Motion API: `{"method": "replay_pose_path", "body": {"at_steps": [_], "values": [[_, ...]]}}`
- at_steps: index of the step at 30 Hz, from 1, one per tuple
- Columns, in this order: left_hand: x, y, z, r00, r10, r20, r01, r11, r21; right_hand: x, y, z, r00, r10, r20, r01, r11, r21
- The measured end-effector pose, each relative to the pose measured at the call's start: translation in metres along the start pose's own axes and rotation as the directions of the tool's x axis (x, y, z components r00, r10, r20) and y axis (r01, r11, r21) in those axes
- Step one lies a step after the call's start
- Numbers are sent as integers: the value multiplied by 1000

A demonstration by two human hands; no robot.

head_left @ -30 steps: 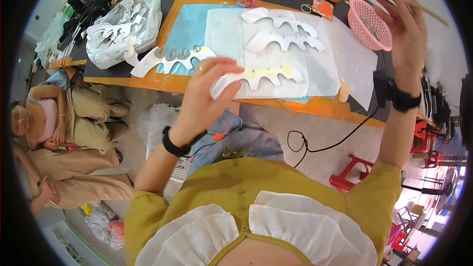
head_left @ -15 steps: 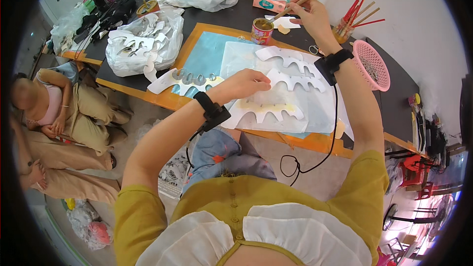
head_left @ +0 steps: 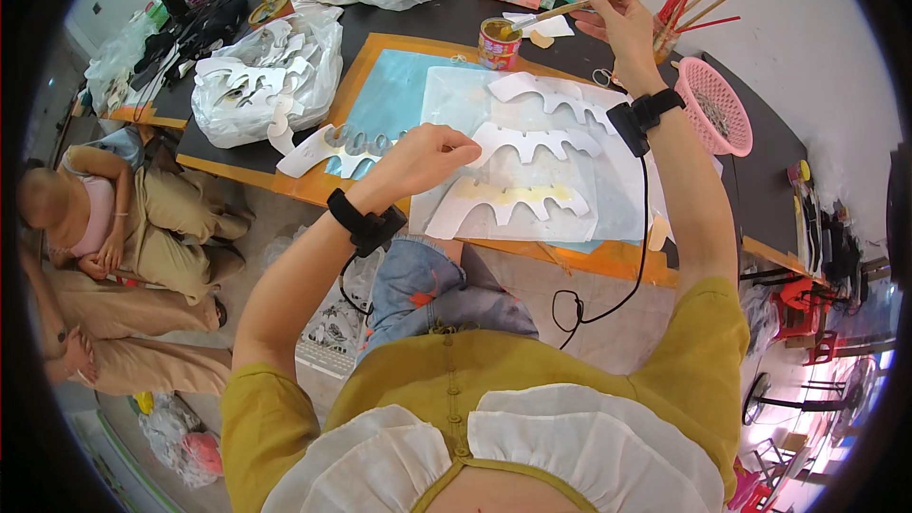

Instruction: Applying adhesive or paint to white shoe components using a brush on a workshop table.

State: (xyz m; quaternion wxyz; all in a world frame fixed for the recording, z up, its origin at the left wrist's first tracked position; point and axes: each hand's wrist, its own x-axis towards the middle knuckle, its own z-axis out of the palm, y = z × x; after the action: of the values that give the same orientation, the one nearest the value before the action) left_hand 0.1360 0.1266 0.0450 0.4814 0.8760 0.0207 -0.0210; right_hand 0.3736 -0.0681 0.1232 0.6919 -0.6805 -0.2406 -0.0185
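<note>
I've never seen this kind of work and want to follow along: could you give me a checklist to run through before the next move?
1. Brush held: ok, the right hand has it by the handle.
2. Tin upright and open: ok.
3. Bristles well loaded: cannot tell; they are at the tin's mouth, too small to judge.
4. Middle white piece gripped: cannot tell; the left hand has its fingertips by the left end.
5. Nearest white piece free of marks: not ok; yellowish patches show on it.
6. Pink basket clear of the brush: ok, it stands apart.
</note>
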Motion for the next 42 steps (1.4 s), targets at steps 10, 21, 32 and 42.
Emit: {"method": "replay_pose_path", "body": {"at_steps": [10,21,32,42], "values": [[-9,-9,12,881,419,-220,-255,812,525,0,9,-3,995,98,15,-99,985,139],[-7,-5,21,943,332,-31,-298,880,371,22,9,-22,985,165,-43,-115,829,547],[-5,-16,23,938,336,-82,-292,897,331,30,3,-28,990,141,-28,-77,686,723],[-2,-24,26,900,435,-4,-373,778,506,59,14,-45,990,-106,88,5,665,747]]}}
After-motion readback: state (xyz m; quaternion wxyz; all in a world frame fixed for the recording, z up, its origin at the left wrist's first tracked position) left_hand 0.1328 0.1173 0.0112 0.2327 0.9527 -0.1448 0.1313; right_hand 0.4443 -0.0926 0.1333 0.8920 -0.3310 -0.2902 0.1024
